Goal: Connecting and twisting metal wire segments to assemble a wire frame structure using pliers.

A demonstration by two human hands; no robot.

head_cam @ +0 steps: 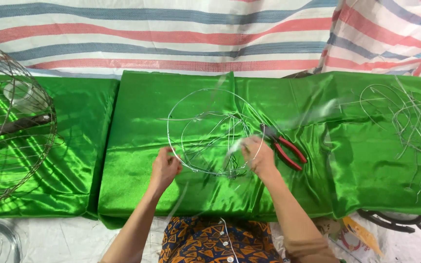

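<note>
Left hand (pixel 164 168): fingers curled and pinched shut on the near-left arc of the wire ring frame (pixel 210 131), apparently to steady the frame flat against the cloth.
Right hand (pixel 258 155): fingers drawn together at the ring's near-right side, gripping wire there; the fingertips are blurred, so which strand they hold cannot be told.
Wire ring frame: lies in the middle of the green satin cloth (pixel 137 185), between the two hands and reaching away to the far side; thin spokes cross inside its two round hoops. Held at opposite sides, it looks braced so it will not spring or turn.
Red-handled pliers (pixel 284 148): resting on the cloth just right of the right hand, handles pointing right and near, close enough to be picked up without a stretch.
Loose wire pieces (pixel 405 119): a tangle of bent lengths at the far right of the cloth, well apart from the hands.
Round wire cage (pixel 13 122): a finished-looking domed frame at the far left, part off the edge of view.
Striped tarpaulin (pixel 171 34): red, blue and white, spread beyond the cloth on the far side.
</note>
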